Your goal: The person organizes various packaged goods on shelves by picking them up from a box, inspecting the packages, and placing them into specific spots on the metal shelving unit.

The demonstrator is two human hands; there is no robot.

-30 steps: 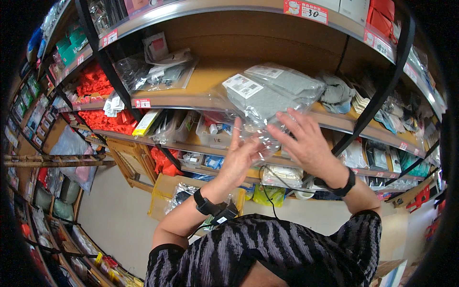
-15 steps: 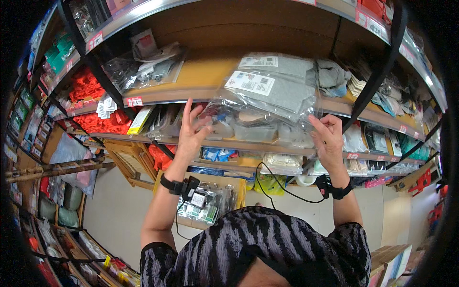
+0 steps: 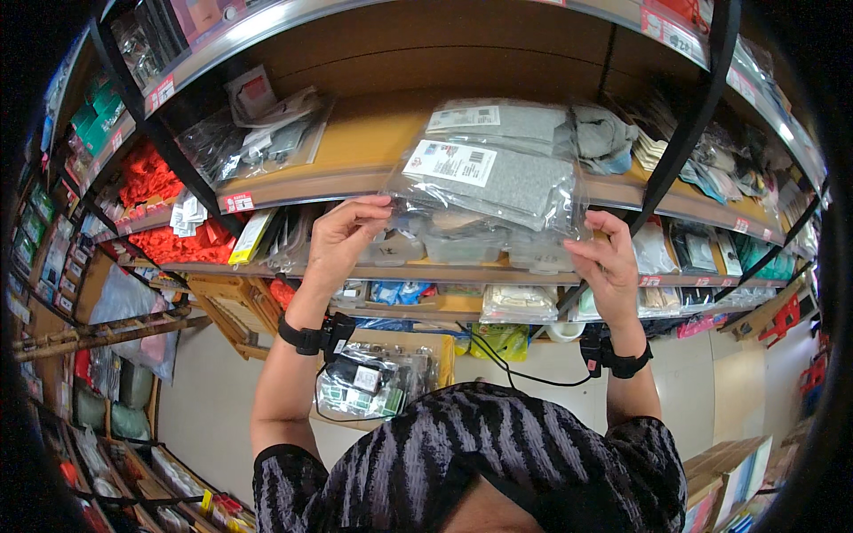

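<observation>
A clear plastic bag of folded grey cloth (image 3: 524, 182) with a white label lies at the front of the middle shelf, its lower edge hanging over the lip. My left hand (image 3: 346, 238) is closed, its fingertips pinching the bag's left edge. At the bag's lower right corner is my right hand (image 3: 608, 262), thumb and fingers closing on the loose plastic. Behind that bag rests a similar grey bag (image 3: 515, 120), also labelled. Both wrists wear black straps with small devices and cables.
More bagged goods (image 3: 258, 138) sit left on the same shelf; a grey cloth bundle (image 3: 604, 138) sits right. Black shelf posts (image 3: 680, 133) rise on both sides. Below are red packages (image 3: 178, 235) and clear boxes (image 3: 462, 247). An open carton (image 3: 444, 351) of packets stands near my left forearm.
My left hand has gone from spread fingers beside the bag to a pinch at its left edge. The front bag appears pulled flatter, while my right hand remains at its corner.
</observation>
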